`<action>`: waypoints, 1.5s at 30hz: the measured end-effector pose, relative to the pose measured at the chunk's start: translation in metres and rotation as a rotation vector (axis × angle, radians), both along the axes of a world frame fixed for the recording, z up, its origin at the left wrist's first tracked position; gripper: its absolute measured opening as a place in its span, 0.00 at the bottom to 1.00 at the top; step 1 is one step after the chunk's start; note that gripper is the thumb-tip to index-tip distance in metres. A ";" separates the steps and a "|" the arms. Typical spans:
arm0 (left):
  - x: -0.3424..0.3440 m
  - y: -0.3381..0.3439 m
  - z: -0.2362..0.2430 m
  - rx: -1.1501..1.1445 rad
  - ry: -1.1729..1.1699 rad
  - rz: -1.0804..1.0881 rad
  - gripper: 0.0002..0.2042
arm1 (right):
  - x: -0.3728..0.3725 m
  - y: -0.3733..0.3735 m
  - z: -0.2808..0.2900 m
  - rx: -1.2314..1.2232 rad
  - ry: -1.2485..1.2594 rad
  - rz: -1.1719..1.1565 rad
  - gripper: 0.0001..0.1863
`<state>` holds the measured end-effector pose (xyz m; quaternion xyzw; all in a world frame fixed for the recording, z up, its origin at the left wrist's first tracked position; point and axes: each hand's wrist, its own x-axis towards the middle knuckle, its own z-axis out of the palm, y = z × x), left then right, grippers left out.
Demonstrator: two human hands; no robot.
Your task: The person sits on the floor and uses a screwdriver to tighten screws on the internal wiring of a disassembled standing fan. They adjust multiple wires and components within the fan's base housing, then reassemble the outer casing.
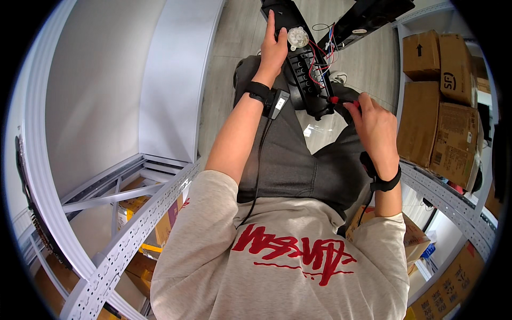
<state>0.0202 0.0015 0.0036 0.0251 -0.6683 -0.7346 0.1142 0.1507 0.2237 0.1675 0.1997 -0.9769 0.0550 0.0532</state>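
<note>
A long black plastic housing (293, 63) lies tilted between my knees, with a row of small round parts along its lower half. My left hand (273, 52) grips its left edge, index finger stretched up along it and thumb on top; the other fingers are mostly hidden. A round clear part (298, 37) sits on the housing beside my thumb. My right hand (370, 118) is closed on a screwdriver (341, 100) with a red and black handle, which points left at the housing's lower end. Whether its tip touches a screw I cannot tell.
Red, blue and white wires (332, 48) run from the housing toward a second black piece (368, 24) at the upper right. Cardboard boxes (418, 120) stand on the right-hand shelf. A metal shelf frame (128, 229) is at my left. A cable (258, 165) hangs from my left wrist.
</note>
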 end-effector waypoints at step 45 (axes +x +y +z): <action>-0.005 0.001 -0.006 -0.039 0.028 0.049 0.32 | -0.003 -0.007 0.003 0.158 -0.203 -0.178 0.08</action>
